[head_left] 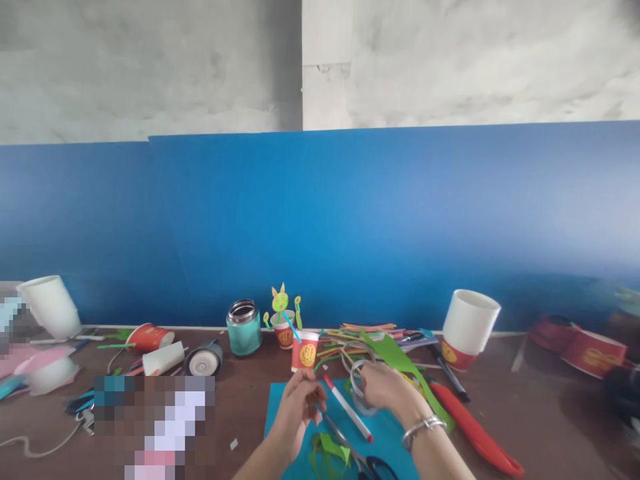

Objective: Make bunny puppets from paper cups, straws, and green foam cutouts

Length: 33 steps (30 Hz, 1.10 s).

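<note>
As the right hand meets a clear ring in the head view, the left hand curls its fingers just in front of a red paper cup with a blue straw; whether either hand is closed on anything cannot be told. Between them, a capped marker lies on a blue sheet, near dark-handled scissors and green scraps. Behind the red cup, a green paper figure rises from another cup, beside an open teal jar. Colorful strips, a long red bundle and stacked white cups occupy the brown counter to the right.
</note>
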Each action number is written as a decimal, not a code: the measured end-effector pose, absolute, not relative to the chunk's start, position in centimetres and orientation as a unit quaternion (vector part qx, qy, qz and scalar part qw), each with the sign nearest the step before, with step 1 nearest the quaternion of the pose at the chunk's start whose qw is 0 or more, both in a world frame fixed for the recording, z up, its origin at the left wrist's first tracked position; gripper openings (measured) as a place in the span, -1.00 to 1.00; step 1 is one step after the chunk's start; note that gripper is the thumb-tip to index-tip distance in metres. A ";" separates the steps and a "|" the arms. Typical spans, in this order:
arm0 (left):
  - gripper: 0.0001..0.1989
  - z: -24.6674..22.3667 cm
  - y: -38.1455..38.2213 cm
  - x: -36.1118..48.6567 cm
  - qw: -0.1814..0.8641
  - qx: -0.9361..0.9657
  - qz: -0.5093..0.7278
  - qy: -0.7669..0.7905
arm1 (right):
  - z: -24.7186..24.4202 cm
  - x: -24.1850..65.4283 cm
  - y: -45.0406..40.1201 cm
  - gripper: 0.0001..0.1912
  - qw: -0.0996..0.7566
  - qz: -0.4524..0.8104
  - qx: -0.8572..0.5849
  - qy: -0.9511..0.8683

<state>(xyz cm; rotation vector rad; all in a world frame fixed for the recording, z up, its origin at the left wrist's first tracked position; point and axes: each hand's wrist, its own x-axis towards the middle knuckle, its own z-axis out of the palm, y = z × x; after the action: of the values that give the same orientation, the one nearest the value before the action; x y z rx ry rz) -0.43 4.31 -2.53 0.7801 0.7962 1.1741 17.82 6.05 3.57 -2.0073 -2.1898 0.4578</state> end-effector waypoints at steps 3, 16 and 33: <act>-0.78 -2.8 4.5 -0.4 0.637 0.411 0.519 0.395 | 3.9 17.5 6.2 -0.77 0.072 0.143 -0.653 -0.740; -0.52 -1.9 2.9 -0.3 0.345 0.669 0.506 0.420 | 5.5 14.0 5.2 -0.84 0.229 0.227 -0.493 -0.808; -0.82 -0.9 3.7 -0.6 0.341 0.562 0.581 0.480 | 5.2 13.2 4.9 -0.69 0.207 0.182 -0.497 -0.823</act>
<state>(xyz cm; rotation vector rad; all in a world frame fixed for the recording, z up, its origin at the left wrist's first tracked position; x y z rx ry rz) -0.62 3.73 -0.95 1.4623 1.2494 1.5114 13.16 4.87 5.25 -1.3843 -2.2914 0.5070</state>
